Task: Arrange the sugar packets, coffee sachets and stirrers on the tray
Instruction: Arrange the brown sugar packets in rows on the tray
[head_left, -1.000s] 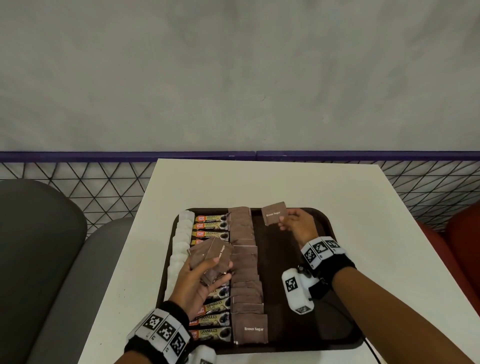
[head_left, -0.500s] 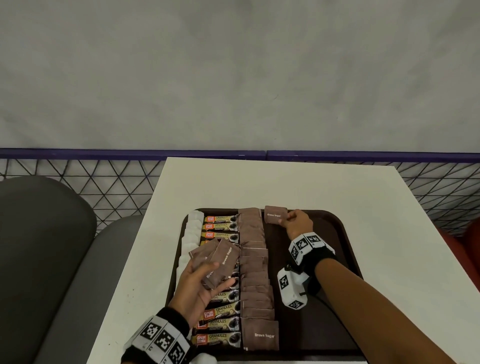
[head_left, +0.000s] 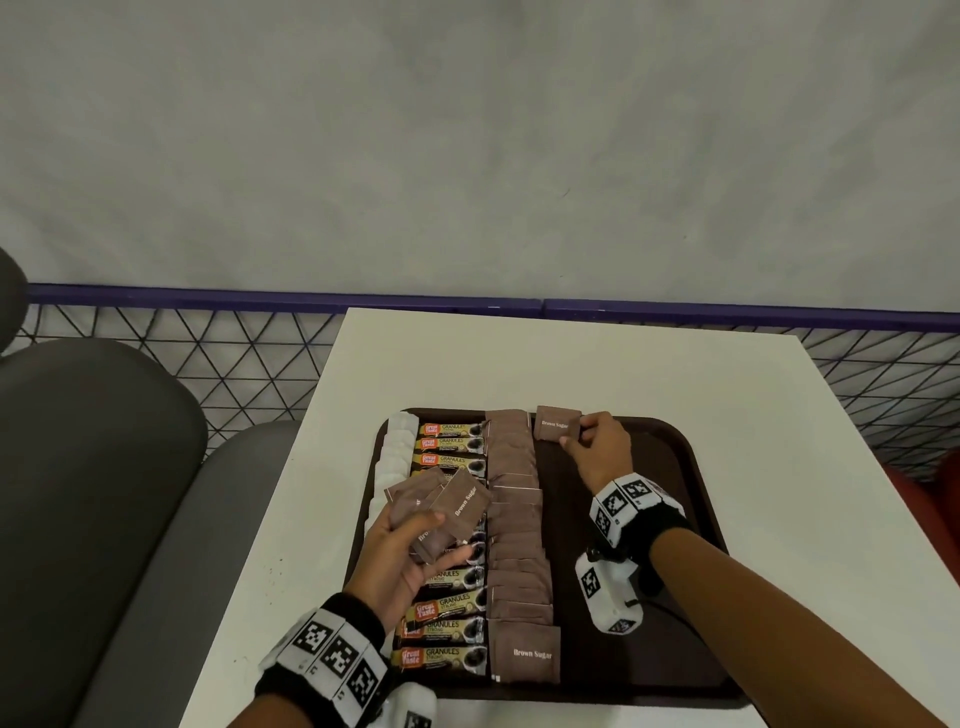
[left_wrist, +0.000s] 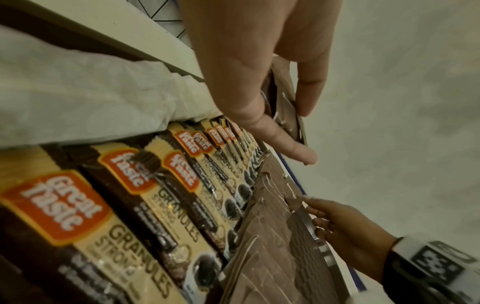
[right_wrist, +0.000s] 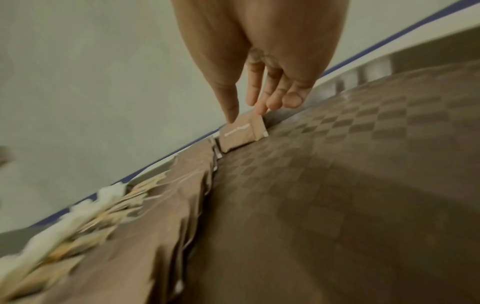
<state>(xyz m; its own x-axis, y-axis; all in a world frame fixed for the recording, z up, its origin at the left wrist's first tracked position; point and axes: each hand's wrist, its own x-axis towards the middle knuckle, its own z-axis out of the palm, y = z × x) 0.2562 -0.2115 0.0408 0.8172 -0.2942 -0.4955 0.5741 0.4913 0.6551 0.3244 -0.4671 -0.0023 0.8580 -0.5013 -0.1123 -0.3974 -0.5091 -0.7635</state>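
A dark brown tray (head_left: 691, 519) on a white table (head_left: 519, 358) holds three columns: white packets (head_left: 396, 452) at 9 o'clock, coffee sachets (head_left: 451, 447), then brown sugar packets (head_left: 519, 545). The right hand (head_left: 597, 447) pinches one brown sugar packet (head_left: 557, 423) at 12 o'clock. The left hand (head_left: 400, 556) grips a fanned bunch of sugar packets (head_left: 441, 506) above the sachets.

coffee sachets (head_left: 450, 629) read "great taste granules strong"; brown packets (head_left: 528, 653) read "brown sugar".
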